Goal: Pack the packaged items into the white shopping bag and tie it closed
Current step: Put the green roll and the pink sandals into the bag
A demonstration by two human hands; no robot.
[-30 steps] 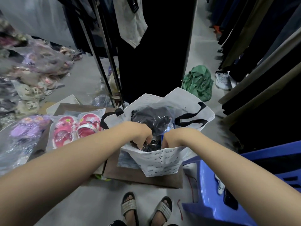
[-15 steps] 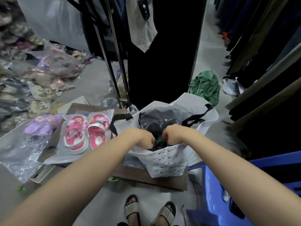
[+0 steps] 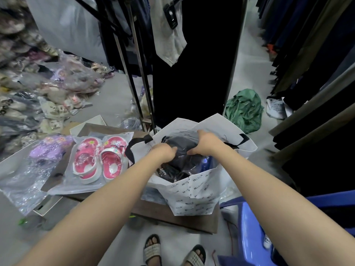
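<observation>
Where the person's sandalled feet (image 3: pixel 152 250) end, a white shopping bag (image 3: pixel 194 196) stands open on a brown board (image 3: pixel 192 221).
Left hand (image 3: pixel 165 152) and right hand (image 3: pixel 206 143) both grip the dark packaged item (image 3: pixel 179 164) in its mouth, fingers curled onto the wrap. Packaged pink sandals (image 3: pixel 96 162) lie just left of the bag; a green cloth (image 3: pixel 244 110) lies farther off on the floor.

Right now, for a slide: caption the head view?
A dark wrapped package, gripped by left hand and right hand, sits inside the white shopping bag; packaged pink sandals lie alongside.
</observation>
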